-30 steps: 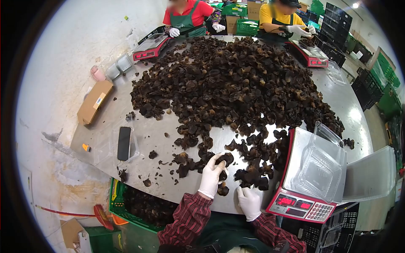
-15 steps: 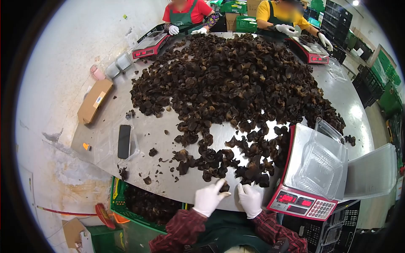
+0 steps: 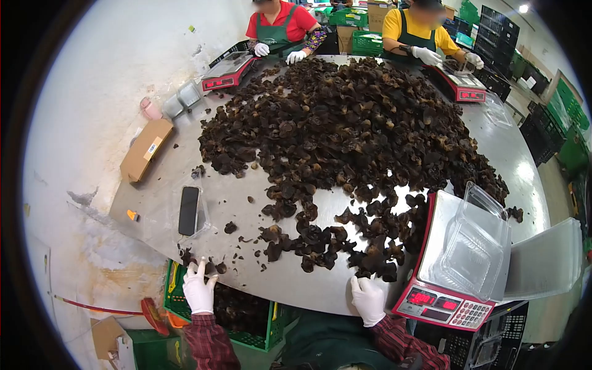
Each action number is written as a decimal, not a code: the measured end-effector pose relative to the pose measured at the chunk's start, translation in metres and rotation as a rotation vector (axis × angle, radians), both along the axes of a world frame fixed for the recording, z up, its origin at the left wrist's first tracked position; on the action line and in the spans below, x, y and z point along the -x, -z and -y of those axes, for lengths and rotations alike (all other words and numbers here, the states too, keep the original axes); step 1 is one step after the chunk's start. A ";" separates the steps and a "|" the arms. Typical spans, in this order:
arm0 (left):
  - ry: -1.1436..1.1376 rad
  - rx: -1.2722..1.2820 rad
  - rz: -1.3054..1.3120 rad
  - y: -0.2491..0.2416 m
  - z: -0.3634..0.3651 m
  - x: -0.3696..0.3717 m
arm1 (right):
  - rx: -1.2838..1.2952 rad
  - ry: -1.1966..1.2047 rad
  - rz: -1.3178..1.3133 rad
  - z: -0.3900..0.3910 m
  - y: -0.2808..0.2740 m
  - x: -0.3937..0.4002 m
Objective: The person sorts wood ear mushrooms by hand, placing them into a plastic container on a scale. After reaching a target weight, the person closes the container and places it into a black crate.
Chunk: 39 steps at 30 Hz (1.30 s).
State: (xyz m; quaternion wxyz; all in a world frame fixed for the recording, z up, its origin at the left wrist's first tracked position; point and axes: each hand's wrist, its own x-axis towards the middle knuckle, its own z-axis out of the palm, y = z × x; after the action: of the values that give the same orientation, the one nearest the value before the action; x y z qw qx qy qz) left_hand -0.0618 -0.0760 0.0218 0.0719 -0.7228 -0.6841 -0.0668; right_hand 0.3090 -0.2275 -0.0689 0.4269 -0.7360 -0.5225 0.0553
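At the table's near left edge, my left hand, in a white glove, reaches up with its fingers apart. Its fingertips are beside a few dark wood ear mushrooms; whether they touch one is hard to see. My right hand, also gloved, rests at the near edge left of the red scale. Its fingers are curled in, and the palm side is hidden. Just above it ends a trail of wood ear mushrooms that runs down from the large heap.
Clear plastic boxes lie on the scale, with a stack of lids beside it. A phone and a cardboard box are on the left. Below the edge stands a green crate. Two co-workers stand opposite at scales.
My left hand has moved from the middle of the near edge, where it was by a mushroom, to the left edge. My right hand stays almost in place. The view has shifted slightly.
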 end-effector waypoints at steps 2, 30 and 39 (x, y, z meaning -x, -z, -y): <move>0.204 -0.069 0.177 -0.002 -0.008 -0.032 | 0.001 -0.008 0.021 -0.001 -0.001 0.001; 0.850 0.410 0.168 -0.011 -0.067 -0.262 | 0.057 0.042 -0.165 -0.002 -0.014 0.003; 0.627 0.282 0.188 0.014 -0.152 -0.336 | 0.128 0.060 -0.202 0.000 -0.009 0.003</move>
State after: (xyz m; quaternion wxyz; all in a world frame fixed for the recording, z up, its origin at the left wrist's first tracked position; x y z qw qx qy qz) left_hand 0.2747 0.0760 0.0082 -0.1157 -0.8912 -0.4350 -0.0566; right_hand 0.3059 -0.2271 -0.0596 0.4308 -0.7677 -0.4502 0.1496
